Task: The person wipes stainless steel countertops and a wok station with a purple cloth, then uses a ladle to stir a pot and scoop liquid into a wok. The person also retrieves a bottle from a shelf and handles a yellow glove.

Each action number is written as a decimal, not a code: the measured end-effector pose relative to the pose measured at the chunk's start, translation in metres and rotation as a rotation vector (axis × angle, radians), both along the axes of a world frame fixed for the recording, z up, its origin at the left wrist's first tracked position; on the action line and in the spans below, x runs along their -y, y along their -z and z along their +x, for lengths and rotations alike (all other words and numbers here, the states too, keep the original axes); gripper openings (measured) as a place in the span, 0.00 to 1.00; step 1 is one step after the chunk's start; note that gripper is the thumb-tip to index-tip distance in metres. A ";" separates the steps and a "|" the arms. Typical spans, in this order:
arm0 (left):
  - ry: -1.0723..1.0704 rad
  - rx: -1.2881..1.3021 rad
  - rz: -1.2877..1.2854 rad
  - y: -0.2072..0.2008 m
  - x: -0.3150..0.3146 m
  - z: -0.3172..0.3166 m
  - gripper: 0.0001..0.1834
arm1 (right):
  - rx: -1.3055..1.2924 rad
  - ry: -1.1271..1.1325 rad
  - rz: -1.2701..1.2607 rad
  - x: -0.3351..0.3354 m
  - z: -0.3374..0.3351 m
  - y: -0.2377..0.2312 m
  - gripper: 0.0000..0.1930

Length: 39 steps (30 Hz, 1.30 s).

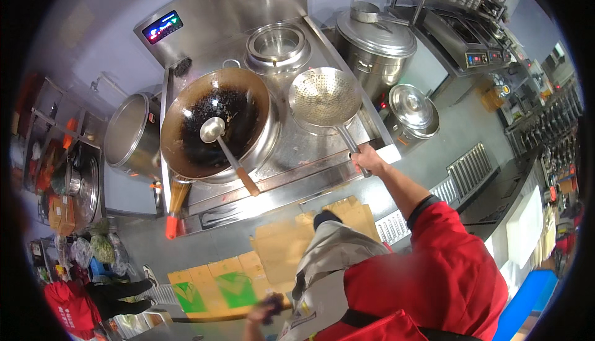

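A cook in red sleeves stands at a stainless-steel worktop (294, 155), right hand (368, 157) wrapped around the metal handle of a perforated strainer (323, 95). The right grip is closed firmly on the handle's near end, while the strainer's bowl sits over a round fitting at the worktop's right side, beside a wide wok (186, 102). A ladle (212, 129) lies across the wok, its wooden handle jutting past the near rim. The left hand (254, 317) hangs low, away from the cooking area, next to a dark bundle (273, 306); motion blur makes it impossible to tell how far its grip is open or whether the bundle is truly held. The step in hand appears to be handling the strainer, either taking it up or setting it down. Any lift would call for a level wrist, since the bowl's weight lies far from the grip, and for clearance from the wok's rim. Behind, a lidded stockpot (375, 37) stands just off the worktop.
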State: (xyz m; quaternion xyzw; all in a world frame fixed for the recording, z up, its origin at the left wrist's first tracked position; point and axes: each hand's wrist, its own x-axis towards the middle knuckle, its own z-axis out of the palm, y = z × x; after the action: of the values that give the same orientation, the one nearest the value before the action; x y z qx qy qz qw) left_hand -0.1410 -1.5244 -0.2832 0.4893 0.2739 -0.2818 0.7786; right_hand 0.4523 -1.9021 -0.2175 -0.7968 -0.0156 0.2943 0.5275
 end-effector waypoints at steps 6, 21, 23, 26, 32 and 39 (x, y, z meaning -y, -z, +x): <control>-0.067 -0.029 0.306 -0.002 0.108 0.031 0.25 | -0.055 0.018 0.165 0.041 0.053 -0.007 0.09; -0.117 -0.586 0.689 -0.090 0.278 0.303 0.29 | 1.420 0.225 -0.875 0.284 0.693 -0.005 0.18; -0.134 -0.668 0.693 -0.112 0.297 0.280 0.29 | 1.132 0.296 -0.867 0.320 0.757 -0.002 0.25; -0.131 -0.775 0.686 -0.131 0.325 0.261 0.30 | 0.896 0.157 -0.741 0.335 0.811 -0.005 0.30; -0.059 -0.832 0.674 -0.143 0.354 0.294 0.31 | -0.032 0.089 -0.196 0.268 0.807 -0.025 0.15; -0.409 -0.642 0.476 -0.151 0.347 0.340 0.31 | -0.142 0.152 0.599 0.129 0.745 -0.037 0.08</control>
State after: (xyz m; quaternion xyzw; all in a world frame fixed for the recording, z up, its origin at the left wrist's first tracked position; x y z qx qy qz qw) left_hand 0.1989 -1.8712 -0.1325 0.4785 0.6499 -0.1885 0.5596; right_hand 1.1970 -2.0306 -0.1809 -0.5825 -0.0049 0.2913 0.7588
